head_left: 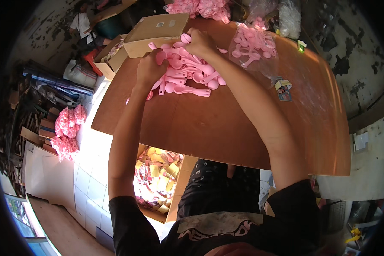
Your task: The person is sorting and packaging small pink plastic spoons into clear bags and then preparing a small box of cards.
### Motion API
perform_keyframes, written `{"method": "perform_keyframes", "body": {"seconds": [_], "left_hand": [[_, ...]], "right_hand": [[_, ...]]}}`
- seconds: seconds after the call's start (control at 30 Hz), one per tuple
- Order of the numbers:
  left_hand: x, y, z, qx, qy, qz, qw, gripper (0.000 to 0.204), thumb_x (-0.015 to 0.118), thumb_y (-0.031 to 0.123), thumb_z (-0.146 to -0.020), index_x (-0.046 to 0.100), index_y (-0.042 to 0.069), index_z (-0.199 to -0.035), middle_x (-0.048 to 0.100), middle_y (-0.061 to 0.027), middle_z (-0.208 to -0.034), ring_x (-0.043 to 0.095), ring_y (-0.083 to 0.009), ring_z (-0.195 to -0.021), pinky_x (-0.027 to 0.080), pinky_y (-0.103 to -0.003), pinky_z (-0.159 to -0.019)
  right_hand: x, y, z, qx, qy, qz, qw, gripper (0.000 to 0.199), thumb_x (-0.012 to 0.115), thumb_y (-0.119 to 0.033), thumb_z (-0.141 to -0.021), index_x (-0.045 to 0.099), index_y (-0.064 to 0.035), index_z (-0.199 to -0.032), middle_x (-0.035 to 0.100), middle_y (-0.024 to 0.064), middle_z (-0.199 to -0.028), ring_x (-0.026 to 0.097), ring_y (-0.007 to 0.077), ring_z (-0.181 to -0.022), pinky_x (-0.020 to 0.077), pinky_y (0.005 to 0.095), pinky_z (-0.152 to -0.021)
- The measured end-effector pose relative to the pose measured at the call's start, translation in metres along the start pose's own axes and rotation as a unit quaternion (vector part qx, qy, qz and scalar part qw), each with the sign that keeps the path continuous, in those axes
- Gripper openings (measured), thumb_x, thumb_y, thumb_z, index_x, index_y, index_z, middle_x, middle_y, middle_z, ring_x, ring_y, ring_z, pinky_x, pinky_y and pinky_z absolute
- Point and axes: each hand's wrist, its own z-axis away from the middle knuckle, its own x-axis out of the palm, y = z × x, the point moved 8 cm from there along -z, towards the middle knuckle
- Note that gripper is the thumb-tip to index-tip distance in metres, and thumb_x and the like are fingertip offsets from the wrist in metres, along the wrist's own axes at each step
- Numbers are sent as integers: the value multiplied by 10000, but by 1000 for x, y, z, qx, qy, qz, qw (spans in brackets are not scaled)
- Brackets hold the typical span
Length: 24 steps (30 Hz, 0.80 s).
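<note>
A heap of pink plastic spoons (187, 68) lies on the brown table (192, 123) in front of me. At the heap's left side my left hand (151, 67) is closed, with the round bowl of a pink spoon (161, 57) showing at its fingers. My right hand (202, 42) reaches to the heap's far side. Its fingers are closed on another pink spoon (186, 38), whose bowl shows beside them. Both spoons' handles are largely hidden by my hands. A cardboard box (155, 32) stands just behind the heap.
To the right lies a clear bag of pink spoons (254, 45), near a small printed card (283, 90). An open carton of small packets (158, 179) stands below the table's near edge. Pink bundles (68, 128) sit on the left. Another person (82, 25) is at the far left.
</note>
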Motion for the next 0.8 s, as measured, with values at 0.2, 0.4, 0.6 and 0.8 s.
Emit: {"method": "perform_keyframes", "body": {"seconds": [0.2, 0.4, 0.6, 0.8], "left_hand": [[-7, -28, 16, 19, 2, -50, 999, 610, 673, 397, -800, 539, 98, -1315, 550, -247, -1227, 549, -413, -1121, 463, -486, -917], [-28, 49, 43, 155, 97, -28, 983, 476, 664, 289, -835, 568, 86, -1255, 549, -191, -1198, 535, -368, -1069, 442, -474, -898], [22, 172, 99, 284, -114, 131, 943, 330, 684, 148, -782, 634, 46, -1091, 566, -141, -1149, 570, -324, -1013, 466, -421, -882], [77, 230, 134, 314, -297, 85, 898, 290, 657, 246, -837, 627, 69, -1064, 626, -136, -1048, 605, -357, -1000, 458, -450, -923]], "right_hand": [[-23, -21, 2, -143, -99, -73, 982, 506, 765, -316, -722, 649, -60, -1142, 689, 163, -1028, 670, 305, -968, 524, 399, -864], [-120, 62, 92, -76, -227, -27, 970, 277, 631, -181, -879, 657, -10, -1096, 698, 124, -982, 664, 182, -897, 518, 330, -808], [-60, 156, 152, -11, -258, 151, 954, 384, 511, -213, -929, 588, 3, -1237, 540, 234, -1312, 471, 399, -1254, 351, 446, -1077], [-22, 212, 87, 141, -135, 213, 957, 586, 446, -401, -935, 401, -92, -1432, 311, 247, -1493, 256, 444, -1390, 282, 489, -1119]]}}
